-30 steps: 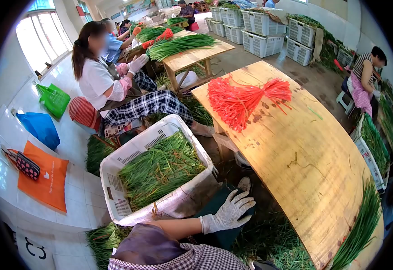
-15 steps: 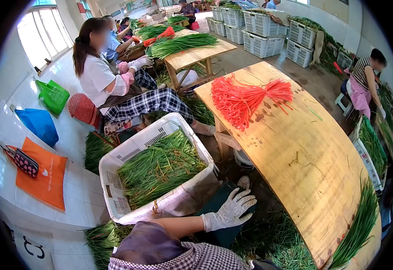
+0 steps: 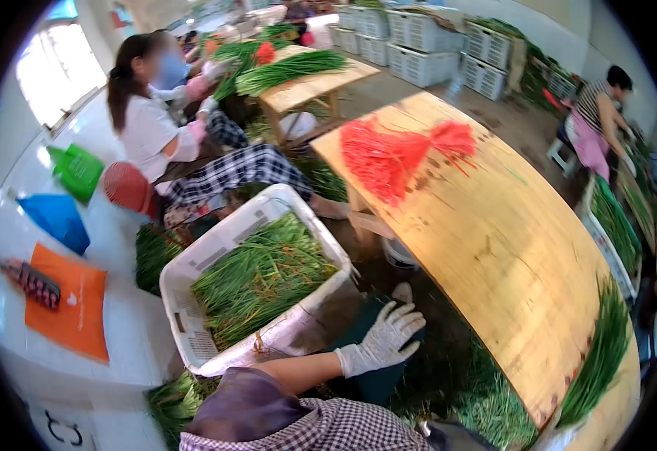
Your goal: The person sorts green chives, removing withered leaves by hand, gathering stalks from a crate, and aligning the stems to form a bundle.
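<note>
My left hand (image 3: 382,341), in a whitish glove, lies back upward with its fingers spread on dark green fabric (image 3: 377,383) over my leg. It holds nothing. Left of it stands a white crate (image 3: 179,325) with loose green stalks (image 3: 260,278) inside. To its right is a wooden table (image 3: 509,278), bearing a bundle of red ties (image 3: 396,154) at its far end and long green stalks (image 3: 599,357) along its near right edge. My right hand is out of view.
A seated person (image 3: 148,139) in checked trousers works at another table (image 3: 306,86), upper left. Another person (image 3: 599,120) bends over stalks at right. Cut greens (image 3: 486,398) cover the floor below. Stacked crates (image 3: 418,56) stand behind; bags (image 3: 76,169) hang left.
The view has shifted slightly and blurred. My left hand keeps its spread pose on the fabric. The seated person's hands have moved toward the green stalks on the other table.
</note>
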A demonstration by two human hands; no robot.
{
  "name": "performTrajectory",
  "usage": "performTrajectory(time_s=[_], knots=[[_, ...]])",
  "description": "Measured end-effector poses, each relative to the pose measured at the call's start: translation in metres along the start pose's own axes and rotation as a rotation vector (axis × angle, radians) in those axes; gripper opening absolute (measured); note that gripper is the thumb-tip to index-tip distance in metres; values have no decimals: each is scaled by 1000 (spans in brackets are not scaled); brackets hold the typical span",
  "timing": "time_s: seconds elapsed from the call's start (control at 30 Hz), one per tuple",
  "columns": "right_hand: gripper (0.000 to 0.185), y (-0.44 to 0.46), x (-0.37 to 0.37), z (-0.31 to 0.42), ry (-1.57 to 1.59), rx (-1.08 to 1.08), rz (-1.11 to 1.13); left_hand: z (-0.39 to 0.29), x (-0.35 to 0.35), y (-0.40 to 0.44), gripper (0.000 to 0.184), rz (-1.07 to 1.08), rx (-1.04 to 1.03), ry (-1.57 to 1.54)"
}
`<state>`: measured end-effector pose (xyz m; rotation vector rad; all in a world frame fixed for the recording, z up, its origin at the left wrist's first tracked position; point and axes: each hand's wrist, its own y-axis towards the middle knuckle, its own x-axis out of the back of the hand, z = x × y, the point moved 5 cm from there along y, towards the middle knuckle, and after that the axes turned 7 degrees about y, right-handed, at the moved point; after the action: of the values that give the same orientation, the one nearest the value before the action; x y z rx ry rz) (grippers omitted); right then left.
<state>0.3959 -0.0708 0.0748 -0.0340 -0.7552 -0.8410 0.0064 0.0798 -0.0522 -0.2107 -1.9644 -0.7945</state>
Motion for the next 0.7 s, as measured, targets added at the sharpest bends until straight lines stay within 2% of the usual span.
performTrajectory(time_s=[0.03,0.07,0.1,0.17,0.2,0.23,0.3,0.4,0.43,0.47,0.6,0.7], knots=[[55,-3,-4,4,262,-135,51,-4,1,2,43,-11,-10,3],[59,-5,10,-13,116,-104,-15,-8,9,6,39,-2,-34,-19],[62,-7,24,-34,-206,-10,-104,-15,13,7,35,-25,-59,-38],[70,-20,38,-50,-571,0,-205,-45,22,10,32,-91,-206,-99],[76,-24,43,-44,-568,-27,-179,-72,33,18,31,-131,-286,-160],[78,-20,40,-43,-591,102,-242,-95,46,32,31,-180,-350,-192],[86,-11,41,-50,-655,-99,-234,-144,55,61,32,-189,-407,-286],[91,-11,43,-41,-740,-153,-228,-201,49,110,30,-167,-496,-421],[91,-12,46,-40,-731,-150,-238,-221,37,123,25,-153,-498,-461],[91,-13,47,-40,-732,-159,-239,-242,12,134,20,-30,-525,-363],[91,-14,50,-49,-714,-121,-275,-309,-68,169,23,125,-527,-107],[89,-18,50,-44,-667,-127,-262,-328,-105,182,20,82,-529,-27]])
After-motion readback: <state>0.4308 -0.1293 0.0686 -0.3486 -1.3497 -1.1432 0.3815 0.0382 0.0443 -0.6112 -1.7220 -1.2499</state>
